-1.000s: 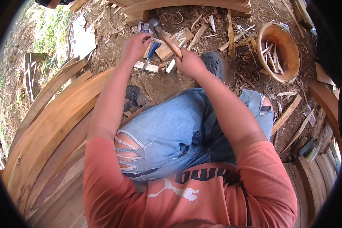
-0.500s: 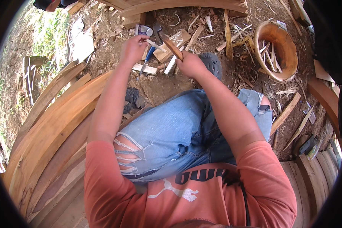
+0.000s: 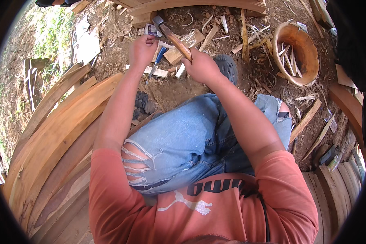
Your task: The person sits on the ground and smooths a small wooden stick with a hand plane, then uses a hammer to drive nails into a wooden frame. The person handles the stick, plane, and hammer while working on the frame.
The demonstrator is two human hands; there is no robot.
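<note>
My right hand [image 3: 202, 65] is closed around the wooden handle of a hammer [image 3: 178, 44], whose dark metal head points up and to the left. My left hand [image 3: 143, 49] pinches a short pale sliver of wood [image 3: 165, 45] that sticks out to the right from its fingertips. Just below that sliver lies a blue-handled chisel [image 3: 160, 55], its blade toward me. The chisel rests by a pale strip of wood [image 3: 157, 72] on the ground. A flat wooden block [image 3: 195, 37] lies partly behind the hammer handle.
A wooden tub [image 3: 315, 61] holding several pale sticks tilts at the right. Curved timber beams [image 3: 65, 110] fill the left side, and another curved beam [image 3: 199, 5] crosses the far edge. Shavings litter the dirt. A grey clog [image 3: 227, 68] is beside my right hand.
The hammer has moved up and left, its head now farther from me. My right hand shifted slightly left, and my left hand moved a little away with the sliver still in it.
</note>
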